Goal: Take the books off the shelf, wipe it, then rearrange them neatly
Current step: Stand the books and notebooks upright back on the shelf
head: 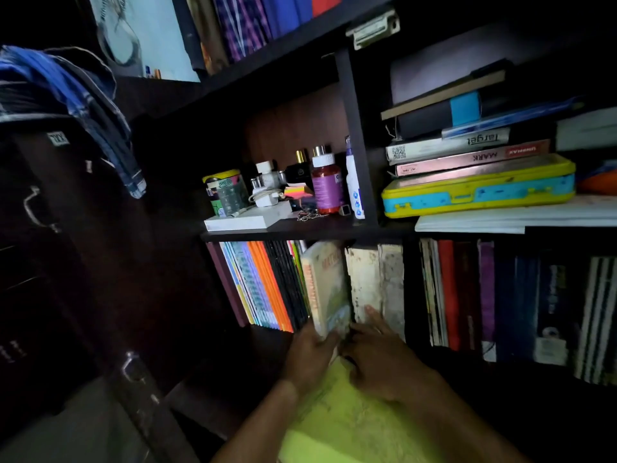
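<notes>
A dark wooden shelf (pixel 300 230) holds a lower row of upright books. My left hand (pixel 309 354) grips the bottom of a pale, worn book (pixel 325 289) that leans out of the row. Beside it my right hand (pixel 377 349) rests with straight fingers against the foot of two old cream books (pixel 374 282). Thin orange, black and blue notebooks (pixel 267 285) lean at the left of the row. A yellow-green cloth (pixel 350 422) lies under my forearms.
Darker books (pixel 484 295) fill the lower right compartment. Above sit bottles (pixel 325 182), a charger and a white box (pixel 247 218). Stacked flat books and a yellow-blue tin case (pixel 477 192) lie at upper right. Jeans (pixel 83 105) hang over a dark cupboard at left.
</notes>
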